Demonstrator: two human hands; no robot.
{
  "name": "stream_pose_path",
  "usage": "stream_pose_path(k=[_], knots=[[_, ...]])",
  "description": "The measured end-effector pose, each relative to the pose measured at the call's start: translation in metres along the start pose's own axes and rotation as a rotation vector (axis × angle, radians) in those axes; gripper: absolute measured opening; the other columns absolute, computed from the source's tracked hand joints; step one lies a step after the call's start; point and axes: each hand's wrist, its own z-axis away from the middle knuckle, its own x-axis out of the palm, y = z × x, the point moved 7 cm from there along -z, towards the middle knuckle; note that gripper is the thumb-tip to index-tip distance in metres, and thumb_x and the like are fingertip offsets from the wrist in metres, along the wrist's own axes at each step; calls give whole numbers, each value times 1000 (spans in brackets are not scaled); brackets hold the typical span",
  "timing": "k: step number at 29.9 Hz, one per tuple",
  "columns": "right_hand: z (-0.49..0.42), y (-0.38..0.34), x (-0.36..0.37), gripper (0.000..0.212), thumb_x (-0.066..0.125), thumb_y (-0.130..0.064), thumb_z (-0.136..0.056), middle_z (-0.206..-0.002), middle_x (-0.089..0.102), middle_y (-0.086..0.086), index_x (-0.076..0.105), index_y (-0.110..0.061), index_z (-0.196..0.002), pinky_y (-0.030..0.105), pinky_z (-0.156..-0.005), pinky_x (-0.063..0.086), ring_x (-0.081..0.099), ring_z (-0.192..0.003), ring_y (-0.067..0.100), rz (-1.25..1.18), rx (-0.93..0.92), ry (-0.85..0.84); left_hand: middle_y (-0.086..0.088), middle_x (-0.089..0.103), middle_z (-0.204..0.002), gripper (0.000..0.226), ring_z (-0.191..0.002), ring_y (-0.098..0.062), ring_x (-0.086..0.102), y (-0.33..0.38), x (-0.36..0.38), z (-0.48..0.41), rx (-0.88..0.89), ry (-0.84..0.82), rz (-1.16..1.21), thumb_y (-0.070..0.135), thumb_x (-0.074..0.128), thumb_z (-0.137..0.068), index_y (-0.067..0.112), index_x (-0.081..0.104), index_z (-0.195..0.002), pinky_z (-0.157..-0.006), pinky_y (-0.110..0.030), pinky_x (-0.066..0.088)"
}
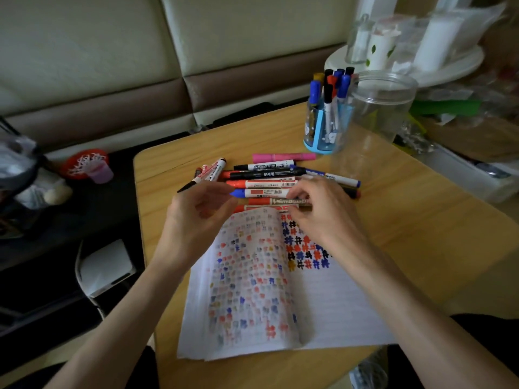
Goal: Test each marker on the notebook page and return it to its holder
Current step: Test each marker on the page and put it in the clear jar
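Markers [266, 175] lie heaped on the tabletop [421, 234] at twelve o'clock of the notebook [337, 304]. Our right hand [323, 214] pinches the blue-capped marker [264, 193] by its barrel; our left hand [196, 211] hovers at its nine o'clock, loosely curled, empty. We judge it light, stiff, slick: best gripped mid-barrel.

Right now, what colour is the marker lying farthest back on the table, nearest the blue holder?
The far marker is pink, clearest in the head view.

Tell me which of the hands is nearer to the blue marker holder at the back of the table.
Right. The right hand lies in front of the blue marker holder, over the loose markers. The left hand is farther off, to the holder's left.
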Motion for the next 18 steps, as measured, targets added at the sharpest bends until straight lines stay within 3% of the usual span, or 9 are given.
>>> stream_pose_path(k=[7, 11, 18], knots=[[4, 1, 3, 27, 81, -33, -87, -122, 65, 0, 72, -24, -111, 35, -93, 49, 56, -116, 20, 173, -39, -10, 12, 75, -102, 25, -92, 0, 72, 3, 2, 4, 22, -23, -23, 22, 77, -89, 19, 73, -113, -84, -19, 58], [5, -4, 5, 21, 77, -25, -90, -120, 66, -1, 71, -18, -109, 28, -85, 46, 56, -112, 18, 231, -101, 17, 11, 75, -102, 23, -92, -2, 72, 3, 1, 4, 18, -17, -9, 21, 77, -89, 20, 74, -112, -85, -22, 59], [7, -4, 6, 33, 82, -34, -83, -124, 65, -1, 71, -23, -112, 33, -92, 51, 59, -117, 18, 207, -113, 2, 12, 75, -101, 23, -92, -1, 72, 3, 5, 7, 28, -46, -16, 23, 76, -89, 21, 73, -112, -84, -20, 58]])
